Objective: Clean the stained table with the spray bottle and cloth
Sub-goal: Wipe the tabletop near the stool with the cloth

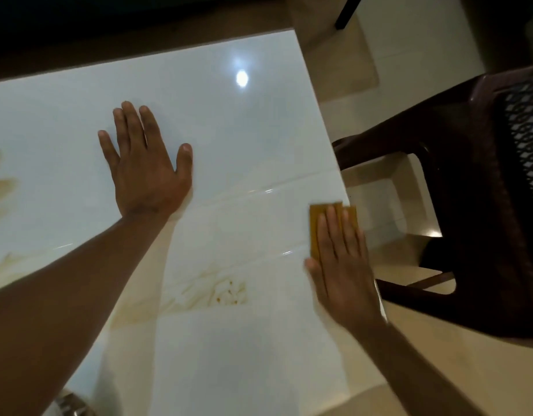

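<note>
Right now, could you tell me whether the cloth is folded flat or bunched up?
Flat. The yellow cloth lies as a neat rectangle under the right hand, whose straight fingers press it at the table edge.

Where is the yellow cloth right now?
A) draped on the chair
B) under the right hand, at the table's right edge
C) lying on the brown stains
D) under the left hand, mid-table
B: the right hand lies flat on the yellow cloth at the right edge of the table, while the left hand rests bare on the tabletop.
</note>
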